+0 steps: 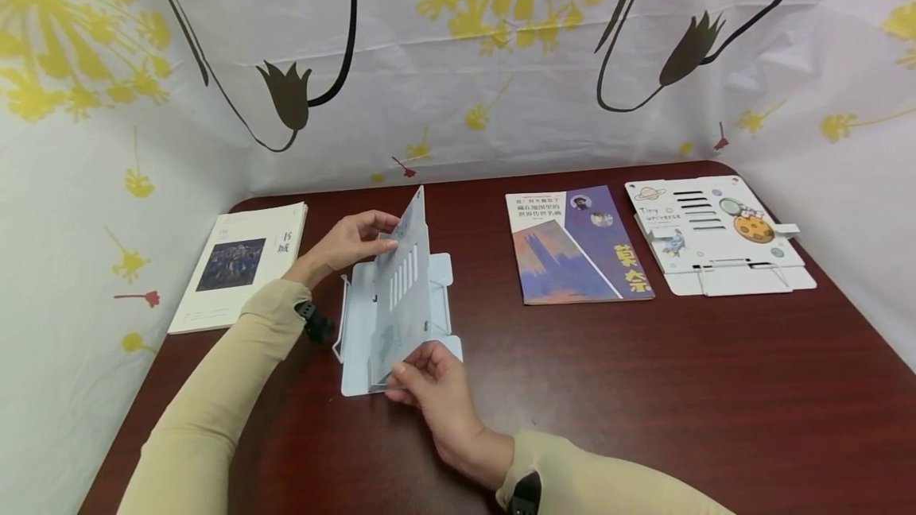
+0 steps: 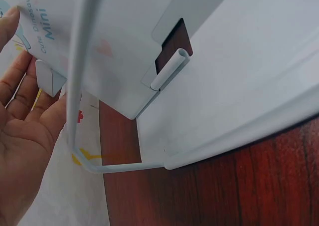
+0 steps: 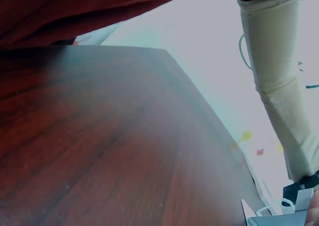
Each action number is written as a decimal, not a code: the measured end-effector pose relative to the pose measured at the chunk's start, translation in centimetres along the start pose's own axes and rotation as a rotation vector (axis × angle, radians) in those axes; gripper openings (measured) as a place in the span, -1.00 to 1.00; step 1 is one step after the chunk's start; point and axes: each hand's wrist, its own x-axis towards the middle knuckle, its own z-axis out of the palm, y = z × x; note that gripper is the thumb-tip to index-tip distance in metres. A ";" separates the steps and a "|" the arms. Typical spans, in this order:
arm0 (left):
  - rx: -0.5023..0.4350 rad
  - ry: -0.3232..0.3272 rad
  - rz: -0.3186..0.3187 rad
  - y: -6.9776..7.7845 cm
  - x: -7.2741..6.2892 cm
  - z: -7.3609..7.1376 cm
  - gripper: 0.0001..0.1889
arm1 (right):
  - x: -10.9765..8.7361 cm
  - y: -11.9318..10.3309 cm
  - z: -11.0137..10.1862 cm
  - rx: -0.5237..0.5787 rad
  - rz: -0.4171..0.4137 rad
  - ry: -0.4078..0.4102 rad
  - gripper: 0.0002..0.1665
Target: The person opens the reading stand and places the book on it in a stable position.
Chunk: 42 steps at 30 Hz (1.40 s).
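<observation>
Toward the tabletop's (image 1: 644,396) left edge, left hand (image 1: 351,241) and right hand (image 1: 432,396) pinch one of two stands (image 1: 408,324) (image 1: 716,237) between two books (image 1: 236,304) (image 1: 583,253).

This is looking like a draped-off reading spot, home or office being unclear: a flower-print cloth (image 1: 458,145) is hanging along the back and sides of a red wood-grain desk (image 1: 644,372), where a white paperback (image 1: 246,261), a purple paperback (image 1: 581,245), a blue bookstand (image 1: 409,312) and a white bookstand (image 1: 704,233) are sitting
</observation>
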 end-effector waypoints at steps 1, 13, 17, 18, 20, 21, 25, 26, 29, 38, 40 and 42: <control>0.004 0.013 -0.006 0.0 0.0 0.0 -0.55 | 0.1 -0.1 -0.1 0.003 -0.004 0.005 -0.87; 0.077 0.280 -0.105 -0.8 -0.5 -0.6 -0.51 | 3.9 -2.7 -2.9 0.027 -0.077 0.198 -0.86; 0.097 0.385 -0.134 -1.3 -0.9 -0.9 -0.53 | 6.0 -4.0 -3.7 0.009 -0.090 0.250 -0.85; 0.090 0.408 -0.141 -1.5 -1.0 -1.0 -0.54 | 6.5 -4.3 -3.8 -0.006 -0.095 0.259 -0.86; 0.076 0.450 -0.156 -1.7 -1.2 -1.1 -0.57 | 7.5 -5.0 -4.1 -0.029 -0.102 0.272 -0.87; 0.067 0.470 -0.161 -1.8 -1.3 -1.2 -0.58 | 8.0 -5.3 -4.3 -0.044 -0.107 0.276 -0.88; 0.036 0.536 -0.186 -2.1 -1.7 -1.5 -0.63 | 10.0 -6.5 -5.1 -0.109 -0.125 0.286 -0.88; 0.024 0.547 -0.194 -2.2 -1.8 -1.5 -0.64 | 10.5 -6.8 -5.3 -0.130 -0.135 0.289 -0.87; -0.018 0.573 -0.222 -2.2 -2.3 -1.6 -0.65 | 11.9 -7.5 -5.8 -0.184 -0.168 0.299 -0.82; -0.093 0.606 -0.347 -2.2 -3.4 -1.5 -0.66 | 15.5 -8.8 -6.5 -0.329 -0.180 0.343 -0.96; -0.117 0.612 -0.359 -2.3 -3.6 -1.5 -0.66 | 16.0 -9.0 -6.4 -0.356 -0.173 0.340 -0.92; -0.145 0.622 -0.365 -2.3 -3.9 -1.4 -0.67 | 16.5 -9.2 -6.4 -0.391 -0.164 0.336 -0.83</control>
